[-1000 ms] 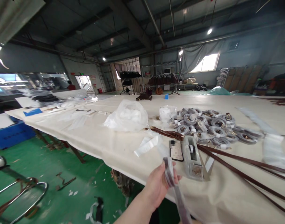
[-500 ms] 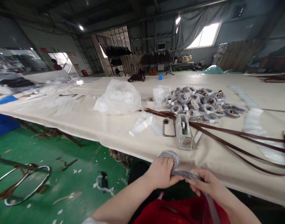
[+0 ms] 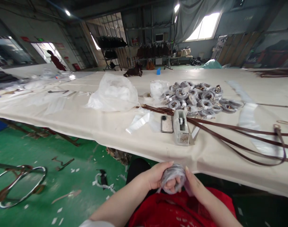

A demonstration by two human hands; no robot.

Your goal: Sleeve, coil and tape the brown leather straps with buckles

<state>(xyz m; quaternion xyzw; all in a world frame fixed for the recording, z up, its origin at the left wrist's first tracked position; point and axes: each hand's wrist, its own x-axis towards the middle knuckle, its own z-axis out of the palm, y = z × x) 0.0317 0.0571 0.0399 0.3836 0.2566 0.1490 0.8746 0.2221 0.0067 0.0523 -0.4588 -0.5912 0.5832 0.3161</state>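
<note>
Above my lap, just off the table's front edge, is a coiled strap [image 3: 175, 170] in greyish clear plastic film. My left hand [image 3: 156, 176] grips the coil from the left, some fingers showing through its middle. On the other side, my right hand [image 3: 193, 182] is closed against the coil; part of its fingers is hidden behind it. A tape dispenser [image 3: 181, 130] stands on the table in front, beside a small pixelated flat object [image 3: 166, 125]. Behind it lies a heap of similar wrapped coils [image 3: 193, 97], some with gold-coloured metal parts.
Brown leather straps [image 3: 228, 130] run across the table [image 3: 106, 126] to the right. A translucent plastic bag [image 3: 113, 94] sits left of a tape roll [image 3: 147, 96]. On the green floor stands a chrome-ringed stool base [image 3: 43, 176]. Far left, a person [image 3: 56, 61] is near a doorway.
The strap's loose tail, earlier stretched between my hands, is now wound round the coil. My right hand has moved in to the coil. The view has shifted slightly; the distant person appears more upright.
</note>
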